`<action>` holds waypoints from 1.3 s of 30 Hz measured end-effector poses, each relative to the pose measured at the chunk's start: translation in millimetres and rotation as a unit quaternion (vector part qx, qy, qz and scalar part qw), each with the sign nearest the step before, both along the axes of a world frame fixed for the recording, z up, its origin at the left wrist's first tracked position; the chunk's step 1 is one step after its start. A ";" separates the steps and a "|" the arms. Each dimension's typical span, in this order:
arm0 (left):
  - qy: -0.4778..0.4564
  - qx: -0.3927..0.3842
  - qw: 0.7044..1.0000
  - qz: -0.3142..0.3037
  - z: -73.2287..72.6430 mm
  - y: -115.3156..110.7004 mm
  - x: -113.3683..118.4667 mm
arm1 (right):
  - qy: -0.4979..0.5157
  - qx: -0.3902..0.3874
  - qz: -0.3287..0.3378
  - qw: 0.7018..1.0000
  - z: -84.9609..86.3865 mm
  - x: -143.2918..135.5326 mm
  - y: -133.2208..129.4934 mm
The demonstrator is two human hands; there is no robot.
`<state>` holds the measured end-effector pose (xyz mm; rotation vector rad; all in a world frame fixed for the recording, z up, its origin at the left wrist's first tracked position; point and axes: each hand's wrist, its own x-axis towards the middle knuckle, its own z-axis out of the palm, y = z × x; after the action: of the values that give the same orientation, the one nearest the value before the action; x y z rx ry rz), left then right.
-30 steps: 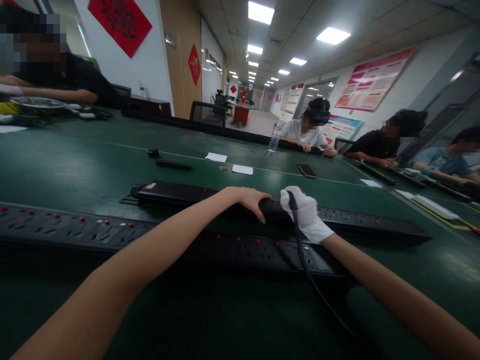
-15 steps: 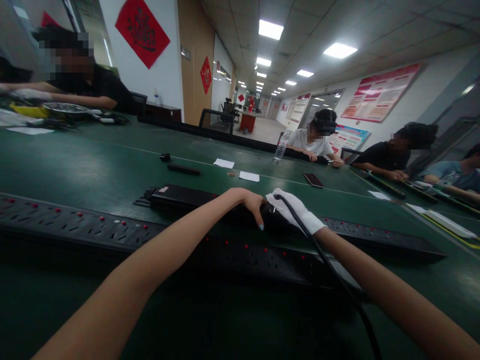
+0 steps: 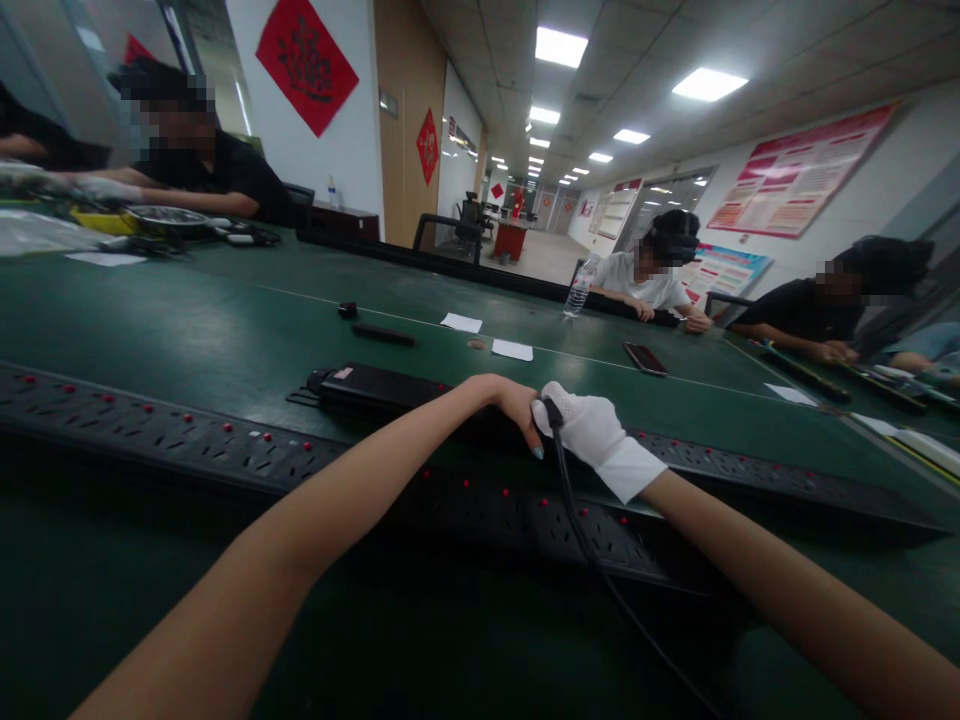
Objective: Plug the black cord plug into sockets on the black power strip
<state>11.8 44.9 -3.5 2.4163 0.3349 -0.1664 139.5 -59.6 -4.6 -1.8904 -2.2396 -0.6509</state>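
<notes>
Two long black power strips with red dots lie across the green table. My bare left hand is wrapped over the far power strip near its middle, thumb on the near side. Beside it, touching or nearly so, my white-gloved right hand is closed on the end of a black cable. The plug's tip is hidden at the strip. From there the cable hangs down over the near power strip and runs towards the bottom right.
On the green table beyond the strips lie a black bar, white papers, a phone and an upright water bottle. Several people sit around the far edge. A yellow item and tools lie at the far left.
My right hand has turned, and the cable now drops steeply from its fingers instead of crossing over the glove. The left hand keeps its hold on the strip. The view has shifted slightly.
</notes>
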 end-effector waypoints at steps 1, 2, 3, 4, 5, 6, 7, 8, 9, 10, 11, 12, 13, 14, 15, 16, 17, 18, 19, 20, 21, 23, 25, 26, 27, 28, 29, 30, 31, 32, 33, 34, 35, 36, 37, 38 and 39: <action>0.000 0.002 1.000 0.007 0.2 -0.1 -0.2 | -0.005 0.003 0.001 1.000 -1.1 -0.9 0.1; 0.001 0.004 1.000 0.013 0.4 -0.2 -0.3 | -0.008 0.007 -0.001 1.000 -2.7 -1.6 0.4; 0.001 0.006 1.000 0.016 0.7 -0.5 -0.3 | -0.010 0.011 -0.004 1.000 -4.5 -2.0 0.8; 0.001 0.007 1.000 0.018 0.9 -0.9 -0.3 | -0.010 0.013 -0.007 1.000 -6.2 -2.2 1.1; 0.001 0.008 1.000 0.019 1.2 -1.6 -0.3 | -0.011 0.016 -0.010 1.000 -7.4 -2.1 1.4; -0.001 0.009 1.000 0.019 1.5 -2.4 -0.3 | -0.011 0.019 -0.013 1.000 -8.1 -1.7 1.5; -0.004 0.009 1.000 0.017 1.8 -3.5 -0.3 | -0.012 0.021 -0.015 1.000 -7.9 -1.1 1.4; -0.007 0.009 1.000 0.015 2.2 -4.7 -0.3 | -0.014 0.024 -0.017 0.999 -7.0 -0.2 1.0; -0.011 0.008 1.000 0.012 2.5 -6.1 -0.4 | -0.016 0.025 -0.018 0.999 -5.4 0.8 0.4; -0.014 0.007 1.000 0.008 2.8 -7.4 -0.4 | -0.018 0.026 -0.018 0.999 -3.4 2.0 -0.5; -0.017 0.005 1.000 0.005 3.0 -8.5 -0.5 | -0.021 0.026 -0.019 0.999 -1.2 3.1 -1.5; -0.020 0.003 1.000 0.003 3.2 -9.2 -0.6 | -0.023 0.024 -0.019 0.999 1.1 4.2 -2.5; -0.022 0.000 1.000 0.002 3.2 -9.6 -0.7 | -0.026 0.021 -0.016 0.999 3.1 5.1 -3.4; -0.023 -0.002 1.000 0.002 3.1 -9.6 -0.8 | -0.030 0.017 -0.013 0.999 4.8 5.8 -4.2; -0.023 -0.005 1.000 0.004 2.7 -9.1 -0.8 | -0.033 0.011 -0.007 0.999 6.1 6.2 -4.8; -0.022 -0.008 1.000 0.006 2.3 -8.4 -0.8 | -0.036 0.006 -0.001 0.999 7.0 6.4 -5.2; -0.020 -0.011 1.000 0.008 1.6 -7.5 -0.6 | -0.038 0.000 0.006 0.999 7.5 6.5 -5.6; -0.018 -0.015 1.000 0.009 0.9 -6.7 -0.3 | -0.039 -0.005 0.011 0.999 7.8 6.5 -6.0; -0.016 -0.019 1.000 0.011 0.1 -5.9 0.1 | -0.038 -0.009 0.015 0.999 7.8 6.6 -6.5; -0.015 -0.023 1.000 0.014 -0.7 -5.3 0.7 | -0.036 -0.011 0.019 0.999 7.6 6.8 -7.1; -0.015 -0.028 0.999 0.016 -1.4 -4.9 1.3 | -0.034 -0.013 0.023 0.999 7.2 7.1 -7.8; -0.014 -0.039 0.999 0.019 -2.7 -4.8 2.7 | -0.028 -0.014 0.031 0.999 6.2 7.9 -9.3; -0.012 -0.050 0.998 0.022 -3.3 -5.2 3.9 | -0.022 -0.013 0.033 0.999 5.1 8.5 -10.2; -0.011 -0.056 0.998 0.023 -3.4 -5.3 4.3 | -0.020 -0.012 0.031 0.999 4.6 8.7 -10.5; -0.010 -0.061 0.998 0.024 -3.4 -5.3 4.6 | -0.018 -0.012 0.027 0.999 4.2 8.6 -10.5; -0.010 -0.065 0.997 0.026 -3.2 -5.3 4.8 | -0.017 -0.011 0.022 1.000 4.1 8.4 -10.6; -0.010 -0.069 0.997 0.027 -2.9 -5.2 4.9 | -0.016 -0.011 0.017 1.000 4.1 7.9 -10.6; -0.011 -0.073 0.997 0.029 -2.6 -5.0 5.0 | -0.016 -0.009 0.013 1.000 4.4 7.1 -10.6; -0.012 -0.075 0.997 0.031 -2.2 -4.9 5.1 | -0.017 -0.008 0.009 1.000 4.8 6.2 -10.8; -0.013 -0.077 0.996 0.033 -1.9 -4.8 5.1 | -0.018 -0.007 0.007 1.000 5.4 5.2 -11.0; -0.014 -0.078 0.996 0.035 -1.8 -4.9 5.2 | -0.019 -0.007 0.007 1.000 6.0 4.1 -11.3; -0.015 -0.080 0.996 0.036 -1.7 -5.0 5.3 | -0.020 -0.007 0.010 1.000 6.6 3.0 -11.6; -0.017 -0.081 0.996 0.037 -1.7 -5.3 5.4 | -0.022 -0.008 0.013 1.000 7.1 2.2 -11.8; -0.018 -0.082 0.996 0.037 -1.9 -5.5 5.6 | -0.023 -0.009 0.017 1.000 7.3 1.6 -11.9; -0.019 -0.082 0.996 0.038 -2.2 -5.8 5.7 | -0.023 -0.010 0.020 0.999 7.4 1.3 -11.8; -0.020 -0.083 0.996 0.039 -2.5 -6.0 5.7 | -0.023 -0.010 0.022 0.999 7.1 1.3 -11.5; -0.020 -0.083 0.996 0.041 -2.8 -6.1 5.6 | -0.023 -0.010 0.024 0.999 6.5 1.5 -10.9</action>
<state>17.4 38.8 -6.3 2.2351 0.3853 -0.1050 141.0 -70.6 1.9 -1.8424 -2.3204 -0.6728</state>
